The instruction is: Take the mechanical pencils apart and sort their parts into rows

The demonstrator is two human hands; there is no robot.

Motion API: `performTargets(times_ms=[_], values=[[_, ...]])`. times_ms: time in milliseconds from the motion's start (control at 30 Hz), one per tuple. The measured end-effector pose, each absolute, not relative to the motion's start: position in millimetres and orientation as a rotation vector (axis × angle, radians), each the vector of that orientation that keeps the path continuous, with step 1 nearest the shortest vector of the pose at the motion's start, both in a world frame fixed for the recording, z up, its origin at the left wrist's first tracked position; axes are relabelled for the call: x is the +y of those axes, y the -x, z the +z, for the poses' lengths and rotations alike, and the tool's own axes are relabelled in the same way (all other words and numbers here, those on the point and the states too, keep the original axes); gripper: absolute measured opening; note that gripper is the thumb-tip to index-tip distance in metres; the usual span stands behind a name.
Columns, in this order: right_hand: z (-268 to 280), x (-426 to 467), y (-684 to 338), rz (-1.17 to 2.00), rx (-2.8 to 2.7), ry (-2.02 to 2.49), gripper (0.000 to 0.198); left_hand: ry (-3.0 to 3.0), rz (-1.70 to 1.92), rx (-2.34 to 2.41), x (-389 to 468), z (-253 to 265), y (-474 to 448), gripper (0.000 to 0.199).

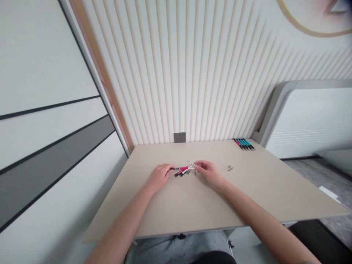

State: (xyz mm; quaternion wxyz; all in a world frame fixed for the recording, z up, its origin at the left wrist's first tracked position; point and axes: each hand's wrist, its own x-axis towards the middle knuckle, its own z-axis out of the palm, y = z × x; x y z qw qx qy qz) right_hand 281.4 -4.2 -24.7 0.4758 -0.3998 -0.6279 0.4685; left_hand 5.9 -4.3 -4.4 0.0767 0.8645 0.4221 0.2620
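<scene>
My left hand [160,177] is closed, its fingertips pinching the black end of a red-and-black pen barrel [183,168] that points to the right. Thin white sticks that look like pen refills [190,163] are pinched in the fingertips of my right hand [208,171], close to the barrel's red end. Whether a refill enters the barrel is too small to tell. Just below the held barrel lie several loose black, red and white pen parts [180,173]. Tiny dark pieces, perhaps springs [195,172], rest beside them, partly near my right fingers.
Several small grey cone-like pieces [230,168] lie on the beige table [176,209], right of my right hand. A row of red and teal pens [244,144] is at the back right corner. A ribbed wall with a dark socket [179,137] stands behind.
</scene>
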Motion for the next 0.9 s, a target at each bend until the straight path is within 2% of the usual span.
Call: performTargets(times_ms=[633, 900], values=[[-25.2, -17.0, -273.5, 0.789, -1.845, 1.082, 0.025, -2.714, 0.76, 1.033, -5.3, -5.5, -7.0, 0.017], [-19.1, -19.9, -273.9, 0.767, -1.8, 1.127, 0.025, -2.765, 0.749, 1.044, -5.3, -5.9, -7.8, 0.016]])
